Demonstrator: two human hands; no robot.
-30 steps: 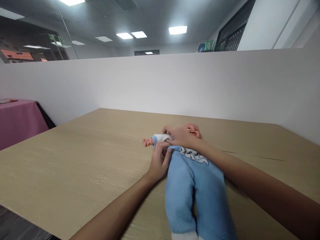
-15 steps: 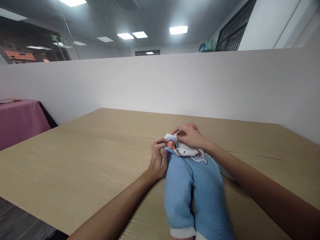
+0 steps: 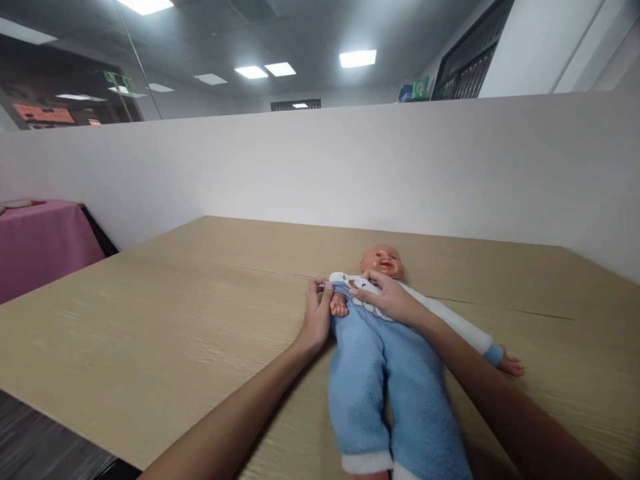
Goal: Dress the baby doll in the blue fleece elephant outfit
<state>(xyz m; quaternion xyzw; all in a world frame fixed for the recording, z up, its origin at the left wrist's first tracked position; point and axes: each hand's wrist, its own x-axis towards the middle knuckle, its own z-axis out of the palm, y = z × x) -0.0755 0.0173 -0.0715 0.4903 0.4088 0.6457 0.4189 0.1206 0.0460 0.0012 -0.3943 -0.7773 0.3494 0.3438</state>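
Observation:
A baby doll in a fluffy blue and white one-piece suit lies on its back on the light wooden table, head away from me. My left hand pinches the suit's edge at the doll's shoulder, next to the doll's bare little hand, which pokes out of the body of the suit. My right hand grips the white chest part of the suit just below the doll's chin. The doll's other arm lies stretched out to the right in its sleeve.
A white partition wall runs along the far edge of the table. A table with a pink cloth stands at the left. The near left table edge drops to a dark floor.
The doll's left-side arm was stretched out in its sleeve; it has been drawn inside the suit and its bare hand now shows at the chest. The doll's face and right arm are uncovered again.

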